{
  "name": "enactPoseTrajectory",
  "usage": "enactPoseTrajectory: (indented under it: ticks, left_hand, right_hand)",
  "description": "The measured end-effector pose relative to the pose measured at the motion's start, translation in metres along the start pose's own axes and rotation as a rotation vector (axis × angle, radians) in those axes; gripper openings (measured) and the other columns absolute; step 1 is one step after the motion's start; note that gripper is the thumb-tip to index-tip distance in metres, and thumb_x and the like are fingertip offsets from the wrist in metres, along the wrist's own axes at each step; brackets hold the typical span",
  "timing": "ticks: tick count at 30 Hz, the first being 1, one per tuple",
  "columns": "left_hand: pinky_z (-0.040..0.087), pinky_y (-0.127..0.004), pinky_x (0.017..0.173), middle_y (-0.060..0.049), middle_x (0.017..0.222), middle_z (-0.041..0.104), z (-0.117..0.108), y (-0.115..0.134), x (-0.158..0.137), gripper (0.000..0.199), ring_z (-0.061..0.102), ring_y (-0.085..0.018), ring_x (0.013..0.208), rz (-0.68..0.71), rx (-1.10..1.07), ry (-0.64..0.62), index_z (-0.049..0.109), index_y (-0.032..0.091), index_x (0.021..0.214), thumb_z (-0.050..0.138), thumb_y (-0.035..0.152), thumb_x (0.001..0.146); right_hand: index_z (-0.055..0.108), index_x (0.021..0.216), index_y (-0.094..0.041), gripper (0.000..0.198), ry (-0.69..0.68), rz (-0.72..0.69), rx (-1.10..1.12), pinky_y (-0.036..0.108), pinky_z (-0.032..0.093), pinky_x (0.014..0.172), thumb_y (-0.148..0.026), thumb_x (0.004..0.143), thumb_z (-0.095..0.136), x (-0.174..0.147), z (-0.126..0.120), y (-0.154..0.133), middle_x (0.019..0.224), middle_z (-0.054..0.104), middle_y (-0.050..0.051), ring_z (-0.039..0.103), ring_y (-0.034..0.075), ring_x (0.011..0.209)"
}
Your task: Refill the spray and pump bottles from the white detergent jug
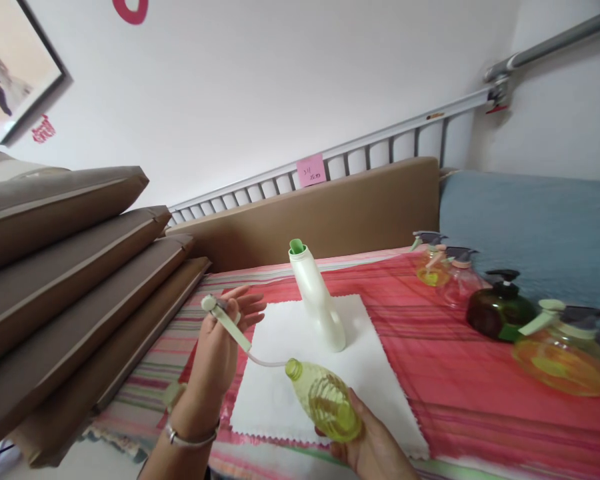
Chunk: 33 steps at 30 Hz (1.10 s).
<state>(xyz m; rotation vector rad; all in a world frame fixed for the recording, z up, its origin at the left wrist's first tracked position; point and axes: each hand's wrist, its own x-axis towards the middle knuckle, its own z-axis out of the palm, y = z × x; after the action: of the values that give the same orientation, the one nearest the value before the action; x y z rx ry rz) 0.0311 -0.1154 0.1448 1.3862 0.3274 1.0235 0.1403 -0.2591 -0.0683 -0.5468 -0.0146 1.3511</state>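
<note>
My left hand (219,347), a bracelet at its wrist, holds a pale green trigger spray head (233,328) by the thumb, with the other fingers stretched out. A thin dip tube (265,363) curves from the spray head to the mouth of a clear yellow-green bottle (323,400). Whether the tube's tip is inside the mouth is hard to tell. My right hand (373,440) grips this bottle near its base and keeps it tilted, neck to the left. Behind it, a white bottle (315,303) with a green spout stands on a white cloth (265,393).
Along the right side stand a small yellow spray bottle (433,270), a pink bottle (460,287), a dark pump bottle (500,310) and an orange spray bottle (563,363). Stacked cushions (75,260) rise at left. A brown board (330,213) and a radiator (370,159) lie behind.
</note>
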Motion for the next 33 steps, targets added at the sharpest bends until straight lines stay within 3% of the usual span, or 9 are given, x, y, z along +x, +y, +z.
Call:
enactPoseTrajectory:
  ticks: [5,10,14,20,28,33]
  left_hand:
    - [0.052,-0.037,0.077,-0.011,0.098,0.072,0.006,-0.001,-0.005,0.038,0.067,-0.025,0.089,0.014,0.032,-0.015,0.063,0.016,0.105,0.065,0.045,0.08]
    - [0.052,-0.039,0.077,-0.012,0.099,0.071,0.007,-0.004,-0.004,0.038,0.066,-0.027,0.093,-0.006,0.061,-0.045,0.063,0.016,0.106,0.062,0.045,0.081]
    - [0.05,-0.042,0.083,-0.013,0.104,0.07,0.011,-0.032,-0.013,0.04,0.064,-0.028,0.097,-0.061,0.156,-0.112,0.064,0.017,0.109,0.06,0.046,0.083]
    - [0.045,-0.046,0.091,-0.015,0.109,0.069,0.022,-0.074,-0.036,0.048,0.061,-0.032,0.105,-0.265,0.264,-0.269,0.064,0.019,0.112,0.06,0.054,0.08]
    - [0.043,-0.049,0.093,-0.016,0.115,0.067,0.022,-0.073,-0.036,0.055,0.059,-0.035,0.109,-0.261,0.185,-0.339,0.06,0.021,0.117,0.058,0.06,0.079]
    - [0.044,-0.046,0.091,-0.016,0.108,0.069,0.024,-0.075,-0.038,0.046,0.06,-0.034,0.105,-0.268,0.165,-0.34,0.065,0.017,0.103,0.059,0.056,0.08]
  right_hand:
    - [0.04,0.13,-0.023,0.059,0.032,-0.001,0.0,0.021,0.048,0.047,-0.045,0.082,0.064,0.0,0.001,0.0,0.093,0.074,0.005,0.069,0.018,0.066]
    - [0.044,0.128,-0.022,0.061,0.031,-0.012,-0.012,0.022,0.047,0.048,-0.048,0.078,0.067,-0.001,0.003,-0.002,0.096,0.074,0.007,0.069,0.019,0.065]
    - [0.046,0.125,-0.023,0.062,-0.002,-0.018,-0.002,0.022,0.048,0.048,-0.048,0.074,0.071,-0.007,0.012,-0.001,0.097,0.074,0.007,0.069,0.019,0.067]
    - [0.049,0.122,-0.023,0.056,0.006,-0.044,0.038,0.022,0.046,0.047,-0.045,0.075,0.071,-0.012,0.015,-0.002,0.093,0.074,0.006,0.069,0.019,0.065]
    - [0.058,0.115,-0.021,0.048,-0.015,-0.088,0.037,0.022,0.047,0.047,-0.047,0.076,0.069,-0.009,0.016,-0.008,0.092,0.074,0.008,0.069,0.018,0.064]
    - [0.062,0.111,-0.02,0.046,-0.105,-0.074,0.018,0.021,0.049,0.049,-0.05,0.077,0.067,-0.015,0.016,-0.008,0.096,0.073,0.009,0.069,0.018,0.067]
